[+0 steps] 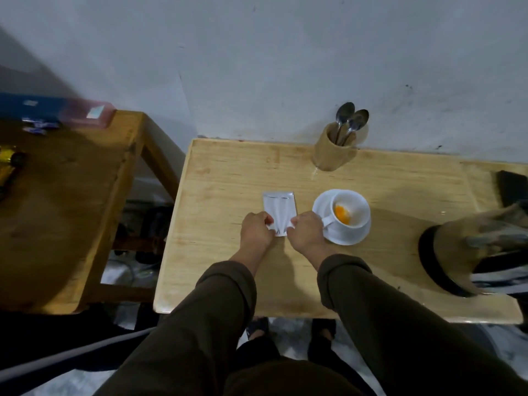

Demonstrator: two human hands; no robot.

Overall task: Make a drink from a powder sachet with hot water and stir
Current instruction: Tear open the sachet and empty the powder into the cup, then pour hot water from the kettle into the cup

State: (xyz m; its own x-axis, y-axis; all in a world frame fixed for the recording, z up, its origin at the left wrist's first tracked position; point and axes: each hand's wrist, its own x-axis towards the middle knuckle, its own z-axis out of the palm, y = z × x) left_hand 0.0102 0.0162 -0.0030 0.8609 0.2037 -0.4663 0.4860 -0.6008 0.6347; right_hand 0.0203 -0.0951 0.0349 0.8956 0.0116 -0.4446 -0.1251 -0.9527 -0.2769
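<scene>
Both hands' fingers pinch sachet (pixel 279 213) near end: left hand (pixel 255 230), right hand (pixel 305 232).

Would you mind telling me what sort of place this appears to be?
Probably a plain room in a home, set up as a drinks corner. A small wooden table stands against a scuffed painted wall, with a spoon holder, a cup on a saucer, and a kettle.

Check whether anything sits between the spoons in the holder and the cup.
Nothing visible does. The spoons stand in the wooden holder at the table's back edge, and bare tabletop lies between it and the cup. Both hands hold the sachet, left of that path.
</scene>
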